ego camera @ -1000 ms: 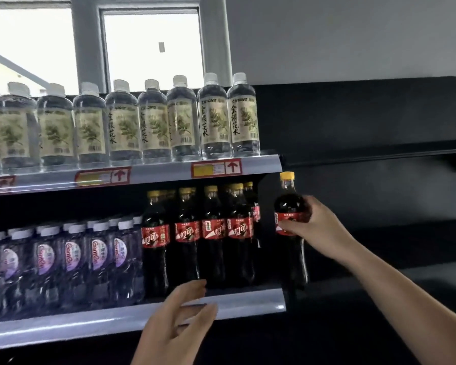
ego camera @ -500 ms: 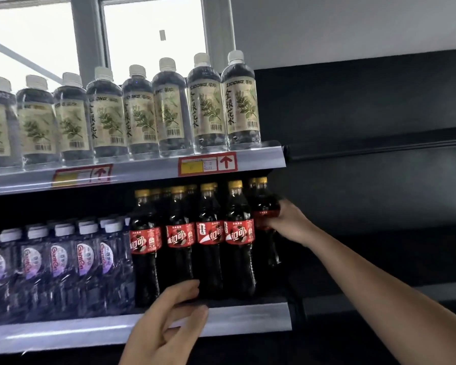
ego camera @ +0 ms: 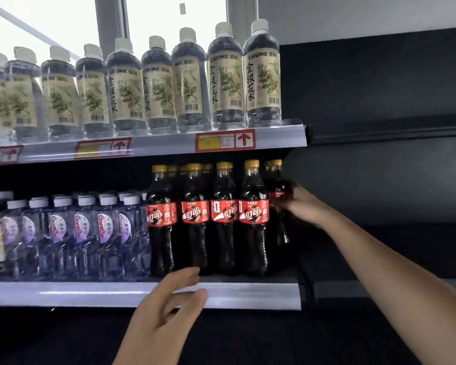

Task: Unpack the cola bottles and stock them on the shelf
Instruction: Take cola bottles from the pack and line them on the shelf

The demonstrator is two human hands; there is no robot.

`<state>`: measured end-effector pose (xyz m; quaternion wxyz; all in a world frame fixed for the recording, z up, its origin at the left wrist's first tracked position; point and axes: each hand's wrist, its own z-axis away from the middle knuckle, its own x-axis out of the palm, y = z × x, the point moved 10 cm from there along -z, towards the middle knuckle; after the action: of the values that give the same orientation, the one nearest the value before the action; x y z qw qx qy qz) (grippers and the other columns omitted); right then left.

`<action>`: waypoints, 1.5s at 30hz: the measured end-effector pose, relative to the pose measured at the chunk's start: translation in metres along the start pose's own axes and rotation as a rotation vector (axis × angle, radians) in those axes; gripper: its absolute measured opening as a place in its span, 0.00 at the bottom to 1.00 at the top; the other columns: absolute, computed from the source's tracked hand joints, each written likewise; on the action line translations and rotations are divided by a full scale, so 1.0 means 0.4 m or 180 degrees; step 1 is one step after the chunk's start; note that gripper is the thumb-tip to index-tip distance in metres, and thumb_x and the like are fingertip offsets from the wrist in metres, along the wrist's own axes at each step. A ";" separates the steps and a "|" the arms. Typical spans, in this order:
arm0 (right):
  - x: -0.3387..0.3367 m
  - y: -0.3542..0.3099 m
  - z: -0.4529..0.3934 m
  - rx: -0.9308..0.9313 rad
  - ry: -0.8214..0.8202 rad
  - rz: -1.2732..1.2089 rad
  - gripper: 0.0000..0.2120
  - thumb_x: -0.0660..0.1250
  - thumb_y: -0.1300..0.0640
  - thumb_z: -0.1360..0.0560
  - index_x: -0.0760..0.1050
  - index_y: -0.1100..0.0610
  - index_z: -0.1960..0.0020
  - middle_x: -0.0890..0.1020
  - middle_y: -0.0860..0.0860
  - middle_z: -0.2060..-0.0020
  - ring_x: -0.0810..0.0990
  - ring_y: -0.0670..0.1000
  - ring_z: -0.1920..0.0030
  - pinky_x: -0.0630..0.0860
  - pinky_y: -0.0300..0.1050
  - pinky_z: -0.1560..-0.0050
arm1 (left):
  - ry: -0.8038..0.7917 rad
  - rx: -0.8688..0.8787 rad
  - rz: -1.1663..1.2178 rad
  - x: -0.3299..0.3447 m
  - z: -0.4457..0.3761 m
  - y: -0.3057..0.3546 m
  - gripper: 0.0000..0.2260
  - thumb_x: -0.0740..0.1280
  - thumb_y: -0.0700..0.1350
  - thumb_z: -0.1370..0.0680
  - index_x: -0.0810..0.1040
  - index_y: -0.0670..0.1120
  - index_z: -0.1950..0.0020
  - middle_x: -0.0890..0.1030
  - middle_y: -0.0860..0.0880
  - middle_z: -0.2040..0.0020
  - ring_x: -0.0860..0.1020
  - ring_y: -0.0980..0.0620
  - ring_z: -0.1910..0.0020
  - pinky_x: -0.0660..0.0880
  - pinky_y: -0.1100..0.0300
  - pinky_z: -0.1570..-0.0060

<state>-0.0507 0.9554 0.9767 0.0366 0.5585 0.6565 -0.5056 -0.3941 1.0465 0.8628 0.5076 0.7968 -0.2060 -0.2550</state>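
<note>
A person's right hand [ego camera: 299, 206] grips a cola bottle [ego camera: 279, 196] at its red label and holds it at the right end of the middle shelf [ego camera: 248, 295], just behind and beside the front row of cola bottles [ego camera: 208, 217]. Its fingers are curled round the bottle's body, which stands upright or nearly so; its base is hidden behind the neighbouring bottle, so whether it already rests on the shelf cannot be told. The left hand [ego camera: 166, 309] hovers in front of the shelf's front edge with fingers relaxed and spread, holding nothing, its fingertips near the foot of the second cola bottle from the left.

Four yellow-capped colas stand side by side along the front, with more yellow caps showing behind them, so much of this section looks stocked. To their left sit purple-labelled water bottles [ego camera: 82, 227], and on the shelf above a line of white-capped herbal drink bottles [ego camera: 190, 83] runs to a yellow-and-red price tag [ego camera: 225, 140].

By this view the job seems well advanced: the bottle in hand appears to be filling the last column at the right. The dark shelving [ego camera: 379, 127] to the right holds nothing that shows. No packaging or carton is in view, so how many bottles remain unpacked cannot be judged.
</note>
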 end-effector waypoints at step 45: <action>1.793 -0.320 1.444 0.1555 -0.2188 -0.0764 0.19 0.71 0.53 0.21 0.75 0.46 0.30 0.80 0.39 0.39 0.78 0.38 0.38 0.76 0.42 0.35 | 0.0452 -0.1832 -0.0005 -0.952 0.898 -1.103 0.11 0.65 0.54 0.18 0.80 0.55 0.37 0.83 0.55 0.39 0.81 0.55 0.38 0.75 0.50 0.31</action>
<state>-0.7156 1.0651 0.3360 0.0608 0.2698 0.5277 -0.8032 -0.8837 1.1936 0.4072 0.7257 0.6361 -0.0885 -0.2469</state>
